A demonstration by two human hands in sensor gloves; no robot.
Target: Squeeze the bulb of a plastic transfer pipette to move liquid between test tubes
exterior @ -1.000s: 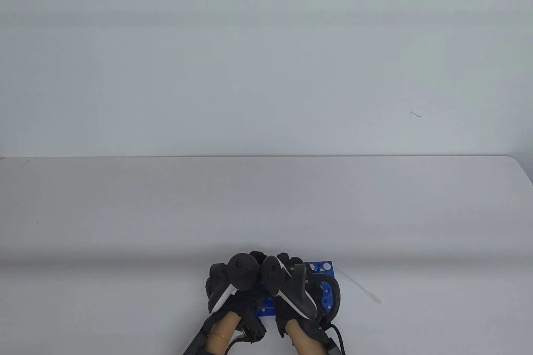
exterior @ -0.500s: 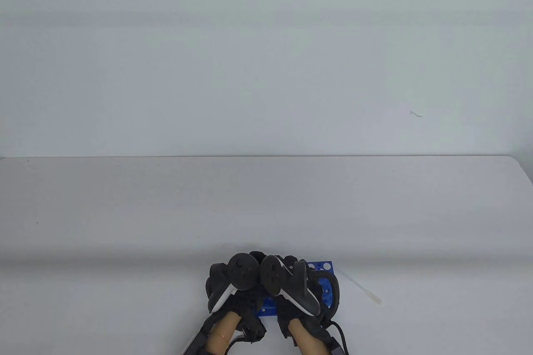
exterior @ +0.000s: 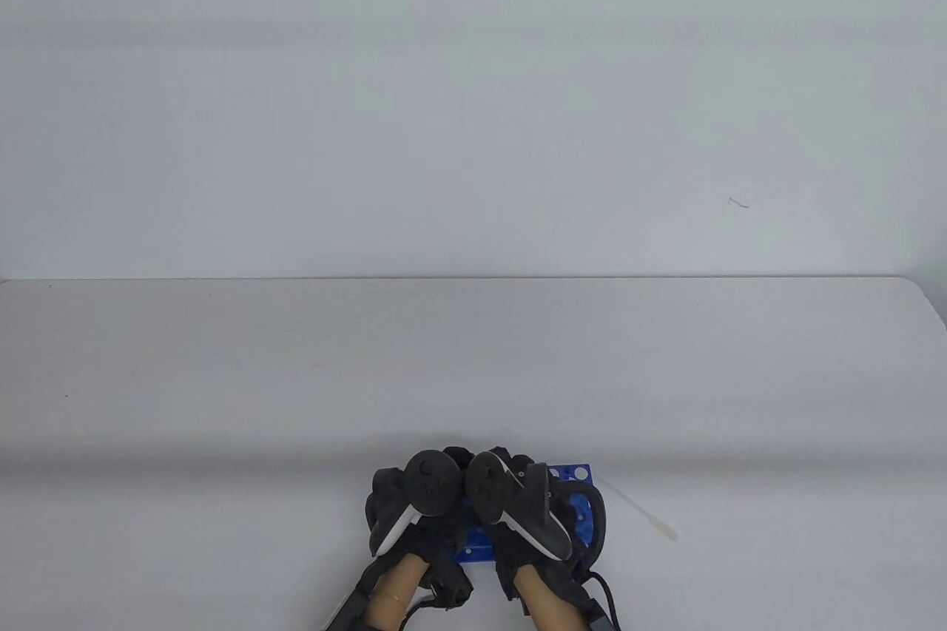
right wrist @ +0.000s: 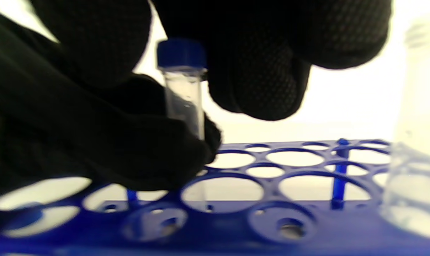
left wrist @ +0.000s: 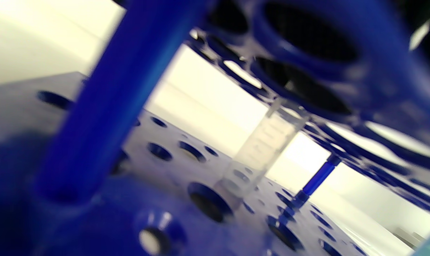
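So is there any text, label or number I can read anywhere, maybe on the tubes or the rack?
No readable text anywhere.
Clear test tube: faint graduation lines, too blurred to read.
Blue-capped tube: no legible label.
Blue rack: no markings.
Pipette: too small to tell.

Both black-gloved hands sit side by side, nearly touching, at the near edge of the tabletop [exterior: 222, 379], the left hand [exterior: 410, 505] and the right hand [exterior: 518, 513] each knuckles-up with a tracker strapped on its back, bare forearms leading off the bottom edge.
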